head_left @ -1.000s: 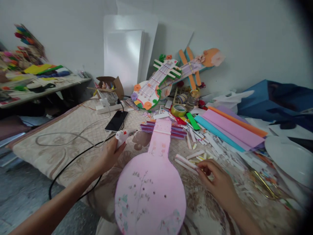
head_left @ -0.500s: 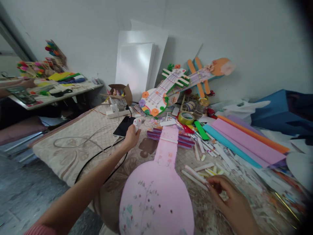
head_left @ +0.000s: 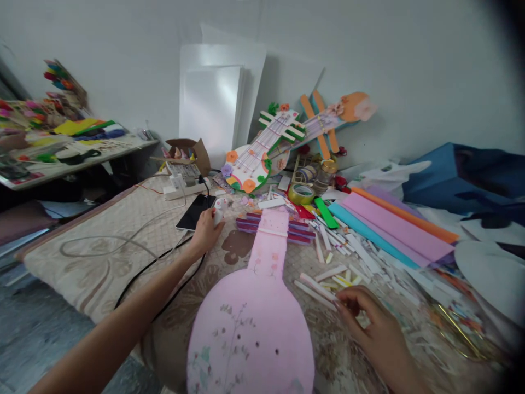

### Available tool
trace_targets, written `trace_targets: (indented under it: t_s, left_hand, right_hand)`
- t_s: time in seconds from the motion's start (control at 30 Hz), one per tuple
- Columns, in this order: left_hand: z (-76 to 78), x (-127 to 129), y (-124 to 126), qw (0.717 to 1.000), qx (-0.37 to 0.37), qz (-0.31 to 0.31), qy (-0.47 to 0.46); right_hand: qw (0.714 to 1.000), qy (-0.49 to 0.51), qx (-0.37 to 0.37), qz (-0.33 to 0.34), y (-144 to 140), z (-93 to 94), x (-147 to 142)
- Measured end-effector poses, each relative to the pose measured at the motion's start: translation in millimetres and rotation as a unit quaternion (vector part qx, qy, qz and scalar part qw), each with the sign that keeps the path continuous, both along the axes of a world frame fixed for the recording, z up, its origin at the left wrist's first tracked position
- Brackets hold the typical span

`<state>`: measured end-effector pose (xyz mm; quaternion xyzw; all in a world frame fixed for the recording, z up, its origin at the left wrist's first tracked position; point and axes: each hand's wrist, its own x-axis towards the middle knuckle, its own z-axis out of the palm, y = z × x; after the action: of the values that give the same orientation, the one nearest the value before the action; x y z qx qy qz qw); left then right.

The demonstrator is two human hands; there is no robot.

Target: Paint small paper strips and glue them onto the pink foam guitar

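Observation:
A pink foam cutout shaped like a stringed instrument (head_left: 256, 317) lies flat in front of me, its neck crossed by purple strips (head_left: 295, 232). My left hand (head_left: 205, 232) is stretched out to the left of the neck and grips a small white glue gun (head_left: 219, 209) with a black cord (head_left: 156, 268). My right hand (head_left: 369, 323) rests on the table right of the cutout's body, fingers curled on a small pale strip piece among several loose white strips (head_left: 324, 282).
A black phone (head_left: 196, 212) and a white power strip (head_left: 180, 189) lie beyond my left hand. Finished foam instruments (head_left: 262, 150) lean on the wall. Yellow tape roll (head_left: 300, 193), coloured foam sheets (head_left: 385, 224), a blue bag (head_left: 463, 175), a side shelf (head_left: 61, 148) at left.
My left hand carried the glue gun forward, away from me, to beside the phone. My right hand stayed among the white strips. The view swung right, then back left.

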<state>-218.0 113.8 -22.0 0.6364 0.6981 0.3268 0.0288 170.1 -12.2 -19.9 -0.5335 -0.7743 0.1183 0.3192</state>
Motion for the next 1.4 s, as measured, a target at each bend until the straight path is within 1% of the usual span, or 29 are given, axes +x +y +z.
trace_targets:
  t_s: [0.13,0.23,0.27,0.3,0.33,0.4,0.47,0.53,0.57,0.7,0.77,0.8,0.87,0.93,0.97,1.0,1.03,1.07,1.13,1.2,1.27,1.3,1.4]
  left_hand:
    - [9.1,-2,-13,1.0,0.006,0.001,0.0]
    - [24.7,5,-36,0.999,0.028,0.018,0.012]
    - [31.3,10,-46,0.998,0.046,0.026,0.022]
    - [38.2,17,-55,0.995,0.079,0.029,0.046]
    - [45.0,26,-65,0.992,0.107,0.023,0.066]
    - [56.9,47,-81,0.987,0.131,-0.033,0.088]
    - [65.2,69,-92,0.98,0.125,-0.128,0.083]
    - [69.6,88,-99,0.968,0.094,-0.222,0.066]
    - [70.8,96,-101,0.961,0.064,-0.264,0.055]
    - [74.0,119,-117,0.924,-0.031,-0.38,0.023]
    - [76.0,128,-132,0.888,-0.072,-0.453,0.021]
    - [76.9,132,-141,0.861,-0.096,-0.498,0.03]
    - [77.7,140,-157,0.812,-0.104,-0.572,0.055]
    - [77.0,145,-168,0.775,-0.092,-0.619,0.092]
    - [76.3,146,-170,0.778,-0.079,-0.617,0.09]
    - [75.3,145,-170,0.79,-0.08,-0.602,0.083]
    - [74.2,142,-167,0.818,-0.095,-0.563,0.068]
    - [73.0,137,-162,0.845,-0.094,-0.525,0.046]
    - [69.9,123,-148,0.9,-0.091,-0.426,0.011]
    - [65.2,105,-133,0.934,-0.075,-0.348,-0.024]
    - [58.8,88,-122,0.95,-0.086,-0.295,-0.059]
    - [54.8,80,-118,0.952,-0.101,-0.276,-0.083]
    - [41.2,64,-111,0.948,-0.144,-0.215,-0.185]
  right_hand:
    - [1.0,-0.006,-0.007,-0.008,-1,3.7,-2]
    - [1.0,-0.002,0.001,-0.008,-2,7.3,-5]
    - [1.0,-0.002,0.005,-0.007,-2,8.0,-6]
    - [1.0,-0.002,0.009,-0.006,-2,8.3,-6]
    - [1.0,-0.004,0.012,-0.004,-2,8.2,-7]
    - [1.0,-0.008,0.013,0.0,-3,7.4,-8]
    - [1.0,-0.011,0.01,0.003,-3,6.7,-9]
    - [1.0,-0.015,0.008,0.007,-5,7.0,-8]
    - [1.0,-0.016,0.008,0.008,-6,7.5,-8]
    - [1.0,-0.022,0.002,0.008,-15,8.9,1]
    - [1.0,-0.024,-0.004,0.002,-20,7.9,6]
    - [1.0,-0.024,-0.005,-0.003,-22,7.0,9]
    - [1.0,-0.024,-0.008,-0.012,-24,4.6,13]
    - [0.999,-0.023,-0.013,-0.017,-24,2.4,15]
    - [0.999,-0.022,-0.015,-0.018,-23,1.7,15]
    - [1.0,-0.019,-0.016,-0.019,-23,1.3,15]
    - [1.0,-0.014,-0.017,-0.018,-22,1.5,14]
    - [1.0,-0.005,-0.017,-0.017,-22,2.2,14]
    - [0.999,0.02,-0.031,-0.017,-22,5.5,12]
    - [0.995,0.065,-0.067,-0.015,-25,10.8,8]
    - [0.984,0.135,-0.116,-0.002,-30,16.5,1]
    - [0.975,0.174,-0.142,0.009,-33,18.9,-4]
    - [0.935,0.275,-0.221,0.043,-43,21.6,-25]
